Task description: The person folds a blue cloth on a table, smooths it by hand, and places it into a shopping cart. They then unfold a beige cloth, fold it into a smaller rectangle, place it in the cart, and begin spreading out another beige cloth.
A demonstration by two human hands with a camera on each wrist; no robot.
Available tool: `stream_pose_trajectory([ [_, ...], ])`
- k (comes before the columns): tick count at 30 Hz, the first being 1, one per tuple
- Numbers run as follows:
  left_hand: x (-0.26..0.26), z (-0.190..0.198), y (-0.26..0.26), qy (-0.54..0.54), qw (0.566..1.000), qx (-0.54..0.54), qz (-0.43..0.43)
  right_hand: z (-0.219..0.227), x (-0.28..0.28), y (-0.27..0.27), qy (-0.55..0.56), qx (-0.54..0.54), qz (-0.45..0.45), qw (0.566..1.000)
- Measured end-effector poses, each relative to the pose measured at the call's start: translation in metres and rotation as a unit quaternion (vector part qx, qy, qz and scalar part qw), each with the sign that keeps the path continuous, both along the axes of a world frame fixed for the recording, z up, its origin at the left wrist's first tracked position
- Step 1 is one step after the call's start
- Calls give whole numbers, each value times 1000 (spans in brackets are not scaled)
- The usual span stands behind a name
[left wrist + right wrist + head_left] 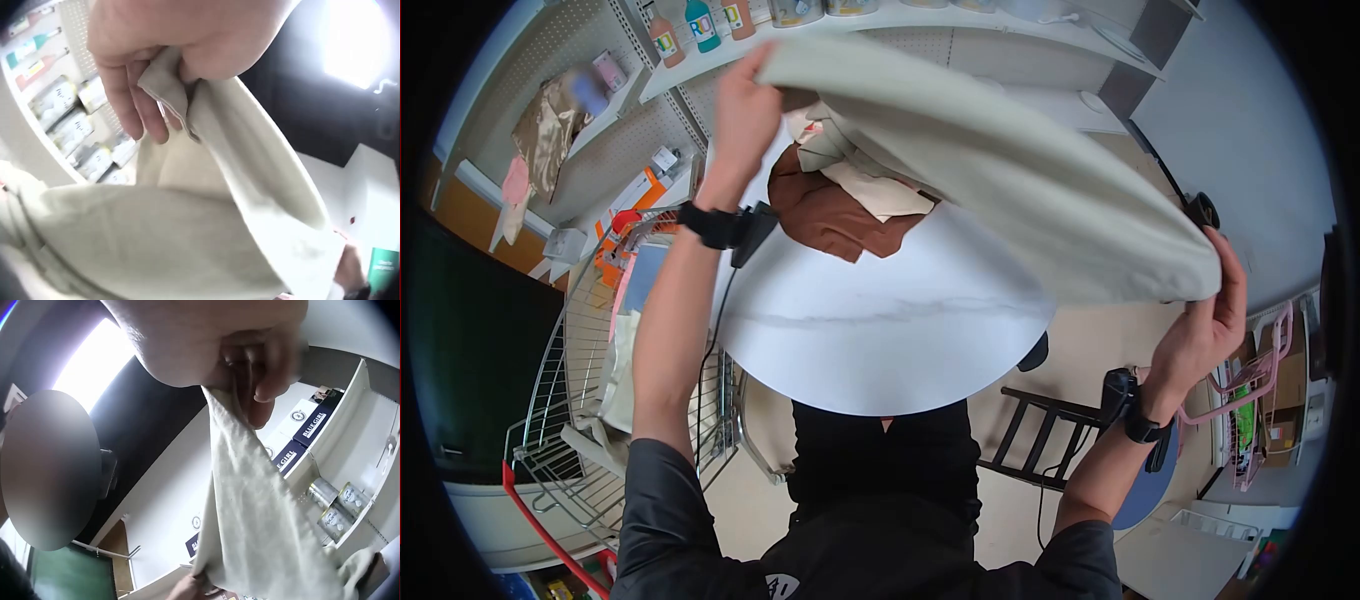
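A pale grey-green cloth is stretched in the air above a round white table. My left hand pinches its far corner, up near the shelf. My right hand grips the other end, low at the right beyond the table's rim. The left wrist view has fingers curled round a folded hem of the cloth. In the right wrist view the cloth hangs down from the right hand's closed fingers.
A brown garment and a cream one lie heaped at the table's far side. A wire basket with laundry stands to the left, a black chair and a pink rack to the right. Shelves hold bottles and tins.
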State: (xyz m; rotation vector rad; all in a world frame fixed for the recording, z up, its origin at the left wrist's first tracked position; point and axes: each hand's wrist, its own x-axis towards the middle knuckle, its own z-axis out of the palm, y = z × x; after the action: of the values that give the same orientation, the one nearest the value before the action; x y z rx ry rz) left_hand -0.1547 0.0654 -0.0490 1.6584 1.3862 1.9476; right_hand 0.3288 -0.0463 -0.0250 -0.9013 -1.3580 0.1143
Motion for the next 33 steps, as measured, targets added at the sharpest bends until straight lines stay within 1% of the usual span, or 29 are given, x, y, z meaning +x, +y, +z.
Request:
stream_pose_trajectory([
  [1, 6, 29, -19, -22, 998, 47, 33, 2, 4, -3, 33, -26, 20, 999],
  [2, 4, 53, -44, 61, 993, 80, 62, 5, 7, -1, 41, 2, 17, 999],
  [3, -4, 73, -59, 27, 988, 153, 1, 8, 12, 2, 50, 30, 15, 998],
  [4, -13, 92, -74, -4, 972, 224, -68, 11, 19, 4, 59, 57, 42, 996],
  [5, -21, 112, -88, -26, 947, 287, -139, 13, 36, 5, 62, 64, 59, 994],
  [6, -26, 127, -104, -39, 922, 335, -189, 23, 28, 5, 74, 79, 37, 993],
  [7, -26, 134, -115, -45, 911, 352, -208, 31, 20, 6, 85, 94, 15, 992],
  [9, -18, 144, -129, -57, 918, 345, -189, 33, 18, 17, 82, 69, 19, 994],
  [10, -10, 146, -132, -64, 927, 328, -167, 38, 10, 22, 81, 57, 21, 995],
  [11, -1, 147, -131, -73, 941, 301, -140, 42, -5, 28, 69, 54, -5, 996],
  [12, 10, 147, -128, -82, 955, 264, -107, 42, -6, 37, 27, 20, -5, 999],
  [15, 37, 143, -114, -112, 984, 131, -32, 32, 5, 75, -80, -118, 30, 989],
  [16, 43, 142, -110, -117, 989, 85, -15, 25, 3, 89, -52, -172, 71, 981],
  [17, 44, 139, -107, -114, 993, 36, -5, 22, 4, 95, -90, -240, 63, 964],
  [18, 40, 131, -106, -99, 995, -15, 4, 18, 1, 99, -120, -284, 92, 947],
  [19, 25, 119, -106, -38, 997, -64, -3, 11, -1, 100, -148, -327, 119, 926],
  [20, -5, 95, -104, 22, 993, -113, -11, -2, 0, 102, -163, -360, 142, 908],
  [21, -28, 75, -104, 82, 983, -162, -19, -13, 2, 103, -178, -392, 165, 888],
  [22, -37, 60, -115, 131, 970, -200, -36, -19, -2, 94, -231, -417, 170, 863],
  [23, -36, 48, -133, 179, 953, -238, -54, -31, -1, 89, -293, -374, 166, 864],
  [24, -23, 41, -155, 164, 949, -269, -25, -50, 1, 86, -354, -329, 162, 860],
  [25, -25, 27, -168, 179, 942, -285, -9, -65, 2, 81, -414, -283, 159, 851],
  [26, -28, 18, -181, 179, 932, -316, -12, -73, -5, 72, -440, -276, 129, 845],
  [27, -39, 1, -190, 171, 926, -335, -21, -74, -21, 53, -499, -203, 44, 841],
  [29, -38, -17, -204, 119, 925, -361, -21, -72, -47, 31, -536, -58, -17, 842],
  [31, -39, -36, -206, 97, 938, -332, -9, -78, -53, 15, -573, 39, 64, 816],
  [32, -40, -45, -206, 86, 945, -317, -2, -78, -58, 10, -585, 103, 90, 800],
  [33, -42, -53, -205, 41, 952, -305, -3, -84, -56, 12, -579, 86, 84, 806],
])
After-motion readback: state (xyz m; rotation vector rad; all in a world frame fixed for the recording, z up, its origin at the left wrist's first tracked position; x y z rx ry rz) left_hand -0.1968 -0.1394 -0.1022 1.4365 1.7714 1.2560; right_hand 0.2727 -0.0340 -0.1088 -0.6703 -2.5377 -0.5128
